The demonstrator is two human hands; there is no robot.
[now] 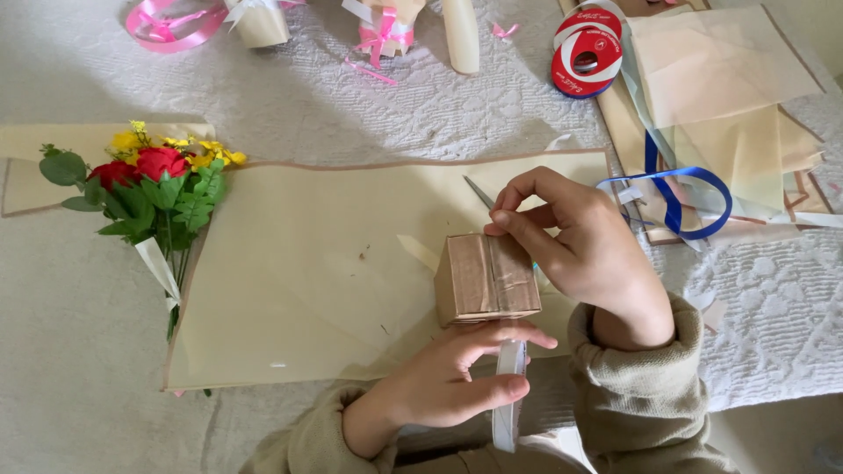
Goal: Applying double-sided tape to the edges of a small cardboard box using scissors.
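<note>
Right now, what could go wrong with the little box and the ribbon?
1. The box is only pinched between the left hand below and the right hand at its top edge, so it might slip or tip.
2. The white ribbon hangs loose from the left grip and could slide out.
3. Something thin and pointed, maybe scissors, lies just behind the right hand; fingers could bump it.
</note>
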